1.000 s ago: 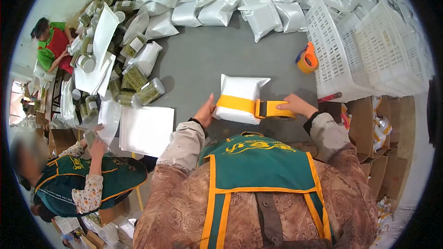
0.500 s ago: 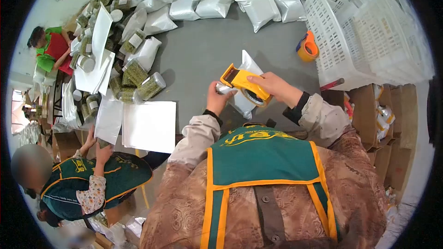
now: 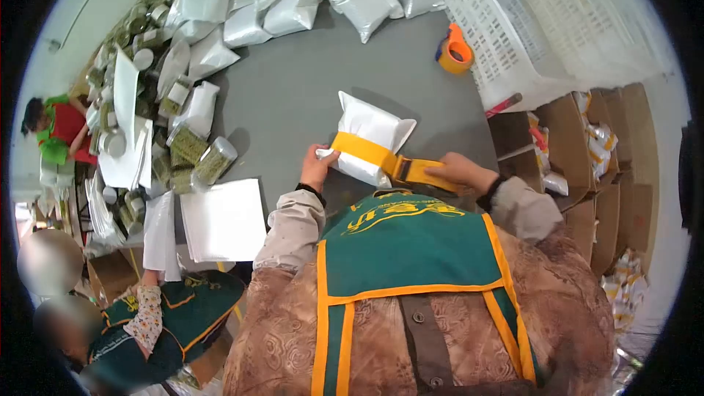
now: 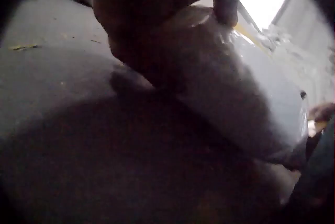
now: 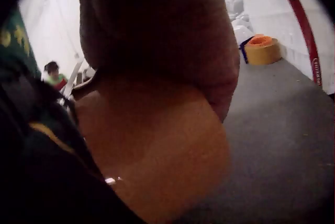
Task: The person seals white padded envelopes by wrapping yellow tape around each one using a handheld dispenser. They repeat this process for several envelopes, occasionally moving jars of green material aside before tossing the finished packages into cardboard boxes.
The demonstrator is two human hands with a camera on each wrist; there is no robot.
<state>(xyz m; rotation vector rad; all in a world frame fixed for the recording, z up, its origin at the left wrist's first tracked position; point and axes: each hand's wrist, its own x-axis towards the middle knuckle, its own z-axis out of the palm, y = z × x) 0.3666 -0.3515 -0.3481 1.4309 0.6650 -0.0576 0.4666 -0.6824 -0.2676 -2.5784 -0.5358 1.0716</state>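
A white plastic parcel [image 3: 372, 118] lies tilted on the grey table in front of the person. A yellow tape strip [image 3: 364, 150] crosses it and runs to a tape dispenser [image 3: 422, 174] at its right edge. The right hand [image 3: 463, 171] grips this dispenser, whose amber tape roll [image 5: 162, 145] fills the middle of the right wrist view. At the parcel's left edge, the left hand [image 3: 315, 169] holds the side with a digit over the tape's end. The left wrist view is dark, with the hand covering part of the parcel [image 4: 246, 93].
An orange tape dispenser [image 3: 455, 50] stands near a white plastic basket [image 3: 495, 29] at the right. White parcels [image 3: 293, 7] line the table's back. Jars [image 3: 215, 161] and white sheets [image 3: 224, 220] lie at the left, where another person's sleeve [image 3: 149, 315] shows.
Half a second ago the dispenser was above the parcel's left side; now it is at the right edge with tape drawn across. The parcel has turned, and the head view has shifted.
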